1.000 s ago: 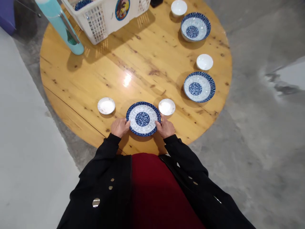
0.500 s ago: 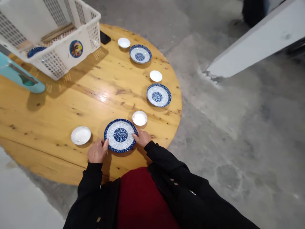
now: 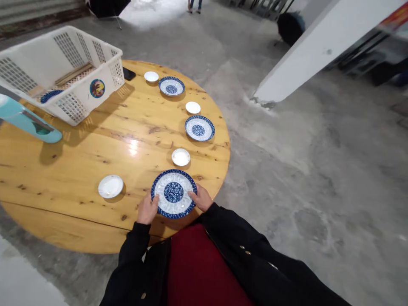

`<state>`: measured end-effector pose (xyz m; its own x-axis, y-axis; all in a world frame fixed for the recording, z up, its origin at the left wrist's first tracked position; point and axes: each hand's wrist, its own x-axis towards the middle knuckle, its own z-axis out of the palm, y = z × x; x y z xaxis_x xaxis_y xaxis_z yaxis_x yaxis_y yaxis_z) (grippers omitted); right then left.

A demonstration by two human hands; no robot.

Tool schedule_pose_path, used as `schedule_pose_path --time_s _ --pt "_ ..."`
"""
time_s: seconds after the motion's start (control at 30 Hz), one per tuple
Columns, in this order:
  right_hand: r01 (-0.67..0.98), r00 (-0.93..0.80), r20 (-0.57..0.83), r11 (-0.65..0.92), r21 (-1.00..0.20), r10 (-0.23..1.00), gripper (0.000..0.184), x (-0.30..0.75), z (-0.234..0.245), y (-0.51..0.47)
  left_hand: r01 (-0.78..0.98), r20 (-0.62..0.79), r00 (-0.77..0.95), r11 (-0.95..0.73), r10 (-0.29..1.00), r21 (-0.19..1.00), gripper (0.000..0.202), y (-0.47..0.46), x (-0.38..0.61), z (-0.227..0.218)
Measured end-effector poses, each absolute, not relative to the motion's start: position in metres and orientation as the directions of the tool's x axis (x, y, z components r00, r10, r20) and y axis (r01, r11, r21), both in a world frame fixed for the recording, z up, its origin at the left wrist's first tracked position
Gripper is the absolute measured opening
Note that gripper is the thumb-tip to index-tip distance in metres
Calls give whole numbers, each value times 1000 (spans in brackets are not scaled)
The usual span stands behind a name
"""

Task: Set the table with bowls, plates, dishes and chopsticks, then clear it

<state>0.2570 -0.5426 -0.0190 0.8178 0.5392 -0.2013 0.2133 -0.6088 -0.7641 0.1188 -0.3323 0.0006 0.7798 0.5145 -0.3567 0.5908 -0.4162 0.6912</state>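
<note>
A blue-and-white patterned plate (image 3: 174, 193) lies near the front edge of a round wooden table (image 3: 95, 140). My left hand (image 3: 147, 210) grips its left rim, thumb on top. My right hand (image 3: 200, 199) grips its right rim the same way. A small white bowl (image 3: 180, 157) stands just beyond the plate. Another small white bowl (image 3: 110, 186) sits to the left of it.
Two more patterned plates (image 3: 199, 128) (image 3: 171, 86), each with a small white bowl (image 3: 193, 107) (image 3: 151, 76) beyond it, follow the table's right edge. A white plastic basket (image 3: 60, 72) and a teal object (image 3: 28, 123) stand at the back left, with a dark phone (image 3: 128, 74) by the basket. Concrete floor lies to the right.
The view has lifted and swung right, so more floor shows. Both hands stay on the plate's rim; the plate now lies a bit farther right along the front edge, away from the left bowl.
</note>
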Motion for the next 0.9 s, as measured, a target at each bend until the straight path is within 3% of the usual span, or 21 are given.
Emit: schedule_pose_path --time_s 0.17,0.37,0.6,0.9 --pt "97 867 -224 -590 -801 446 29 229 -20 -613 522 -397 840 -356 370 775 37 -385 112 -5" --pt "-24 870 -257 -486 -874 420 33 246 -19 -657 538 -390 811 -297 436 789 37 -438 127 -1" --pt "37 906 -160 -450 -892 392 32 327 -14 -754 504 -303 795 -293 526 812 36 -550 204 9" --pt "25 933 -176 -546 -838 314 34 427 1 -897 497 -325 831 -340 451 798 28 -689 317 19"
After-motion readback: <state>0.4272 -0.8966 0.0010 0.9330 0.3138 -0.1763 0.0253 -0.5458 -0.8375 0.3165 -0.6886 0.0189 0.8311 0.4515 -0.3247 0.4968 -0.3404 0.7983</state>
